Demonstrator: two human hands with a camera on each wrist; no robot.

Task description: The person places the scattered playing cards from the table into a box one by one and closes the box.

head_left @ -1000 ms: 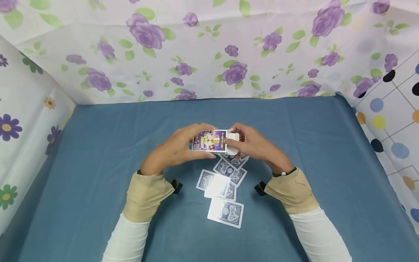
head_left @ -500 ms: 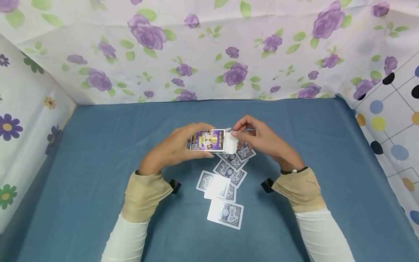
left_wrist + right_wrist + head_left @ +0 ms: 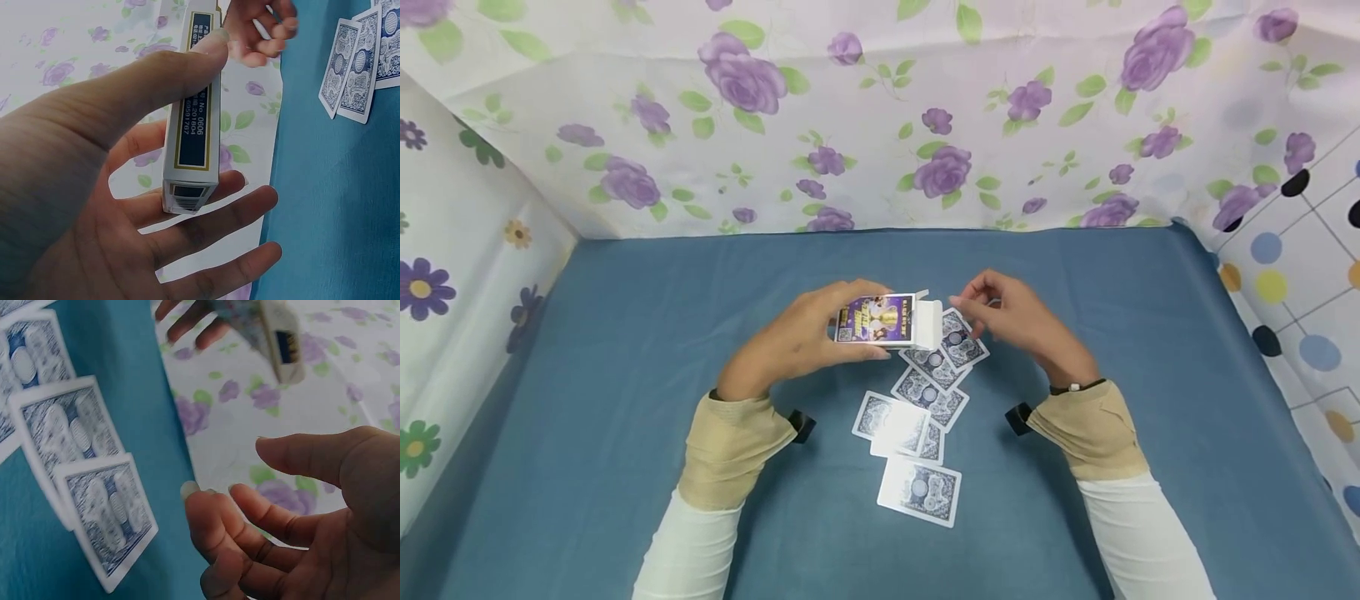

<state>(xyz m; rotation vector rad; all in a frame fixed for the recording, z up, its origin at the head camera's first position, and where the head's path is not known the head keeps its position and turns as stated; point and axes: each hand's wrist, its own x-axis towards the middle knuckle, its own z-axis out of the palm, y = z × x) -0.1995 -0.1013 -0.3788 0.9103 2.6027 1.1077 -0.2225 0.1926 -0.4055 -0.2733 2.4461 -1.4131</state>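
Observation:
My left hand [image 3: 808, 333] grips a playing card box [image 3: 880, 320] between thumb and fingers, its purple printed face up and a gold cup on it. At its right end a white flap [image 3: 929, 323] stands out. In the left wrist view the dark side panel of the card box [image 3: 195, 125] shows under the thumb. Just right of the flap, my right hand [image 3: 1011, 312] hovers with loosely bent fingers and holds nothing, as the right wrist view of the right hand [image 3: 287, 525] confirms. Beneath it lies a blue-backed playing card [image 3: 964, 337].
Several blue-backed cards trail down the blue tablecloth [image 3: 647, 375], including an overlapping card [image 3: 913, 392] and the nearest card [image 3: 925, 493]. A floral cloth [image 3: 865, 125] hangs at the back, with patterned cloths on both sides.
My right hand has let go of the box's flap end and moved to the right. The topmost far card has come into full view. The left hand keeps holding the box, almost still.

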